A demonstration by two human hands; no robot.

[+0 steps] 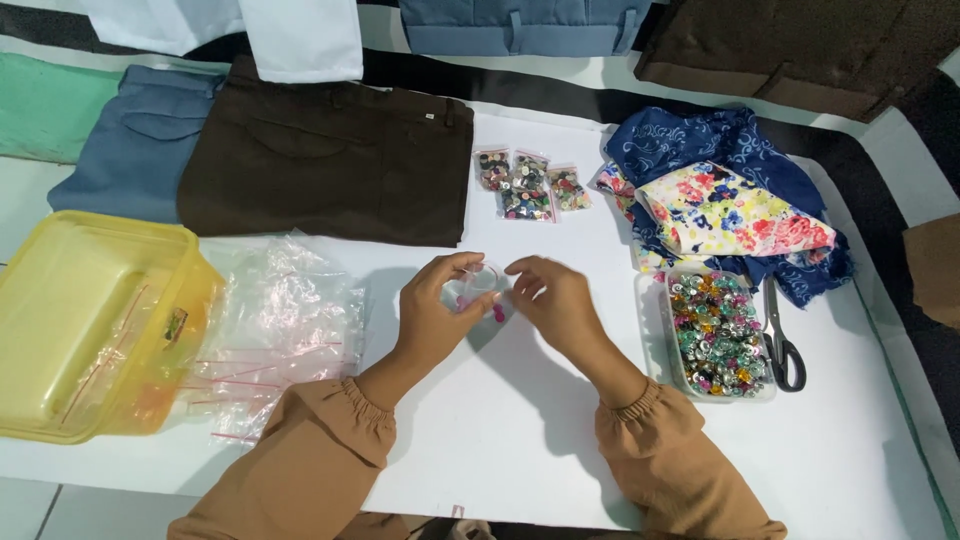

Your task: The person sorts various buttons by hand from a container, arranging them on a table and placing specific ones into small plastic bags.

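Bare table (pixel 520 420) between sleeves; button tray (pixel 718 335) blocks right.

Head view of a white table (pixel 520 420). At centre, the left hand (pixel 435 310) holds a small clear bag (pixel 478 285) open; the right hand (pixel 552 295) pinches its rim, with pink buttons (pixel 498 314) just below. At 12 o'clock lie three filled bags (pixel 530 185); at 3 o'clock, a button tray (pixel 715 335) with scissors (pixel 782 345) beside it; at 9 o'clock, empty bags (pixel 275 320) and a yellow box (pixel 90 320); at 11 o'clock, brown trousers (pixel 330 160).
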